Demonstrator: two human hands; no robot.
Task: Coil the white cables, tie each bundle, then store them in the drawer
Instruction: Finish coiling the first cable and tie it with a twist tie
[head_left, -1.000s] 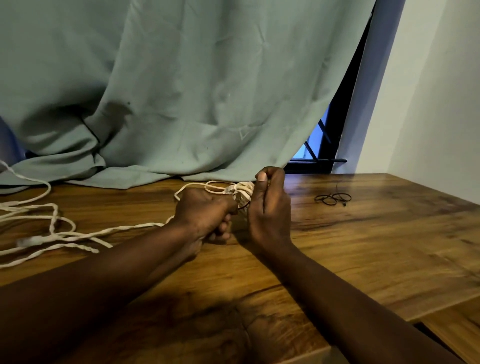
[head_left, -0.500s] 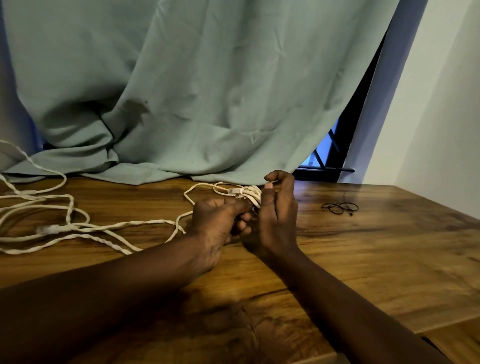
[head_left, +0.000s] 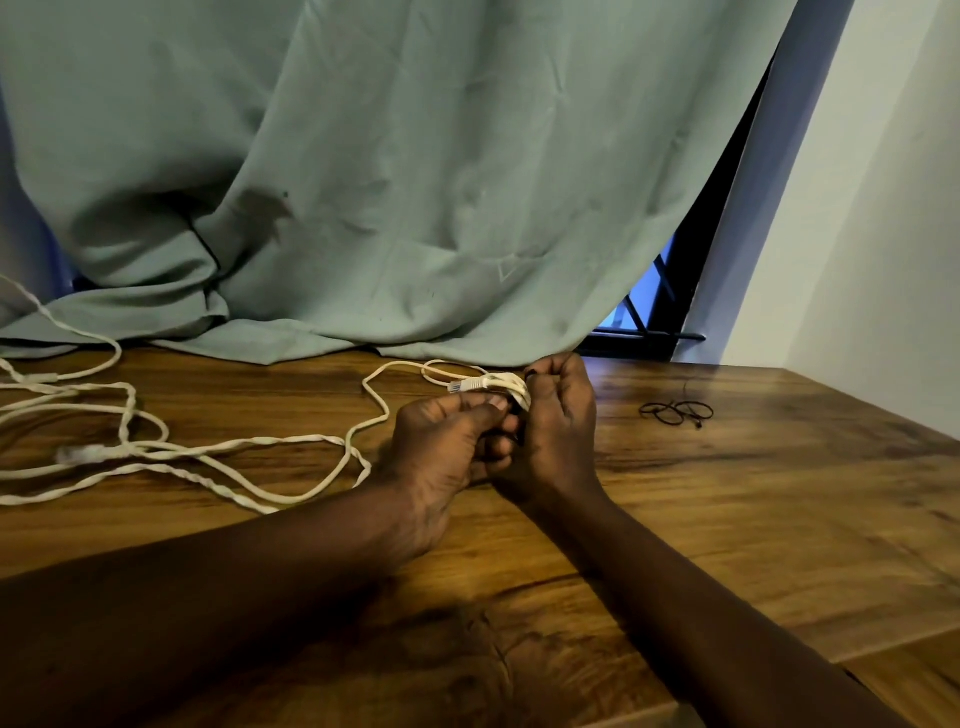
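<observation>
Both my hands meet over the middle of the wooden table (head_left: 727, 519). Between them is a small coiled bundle of white cable (head_left: 506, 387), with a plug end sticking out to the left. My left hand (head_left: 441, 452) pinches the bundle from the left and my right hand (head_left: 558, 415) closes around its right side; something dark shows at my right fingertips. From the bundle a loose white cable (head_left: 260, 447) trails left across the table in tangled loops, with another plug (head_left: 78, 453) lying near the left edge. No drawer is in view.
Thin black ties (head_left: 675, 412) lie on the table to the right of my hands. A grey-green curtain (head_left: 389, 182) hangs along the table's back edge and drapes onto it. A white wall (head_left: 893, 234) stands at the right. The table's front right corner is near.
My left hand has opened from a fist into a pinch on the bundle, and the plug end now sticks out. The view has shifted, showing more cable on the left.
</observation>
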